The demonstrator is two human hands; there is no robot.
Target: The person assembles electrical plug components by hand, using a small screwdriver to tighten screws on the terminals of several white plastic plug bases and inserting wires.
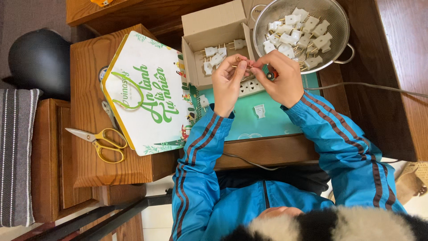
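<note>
My left hand (228, 82) and my right hand (282, 78) meet above a white power strip (250, 87), pinching a small brass-pronged plug part (244, 63) between the fingertips. My right hand also holds a small screwdriver with a red and green handle (270, 73). Both arms wear blue sleeves with dark stripes. A cardboard box (209, 31) just beyond my left hand holds several white plugs with brass pins. A metal colander (341, 27) past my right hand is full of white plug shells. One loose white shell (259, 110) lies on the teal mat.
A printed house-shaped carton (145, 89) lies left of the box. Yellow-handled scissors (100, 139) rest on the wooden side table. A grey cable (370, 87) runs right from the power strip. A dark round object (40, 60) sits far left beside a striped cushion (15, 156).
</note>
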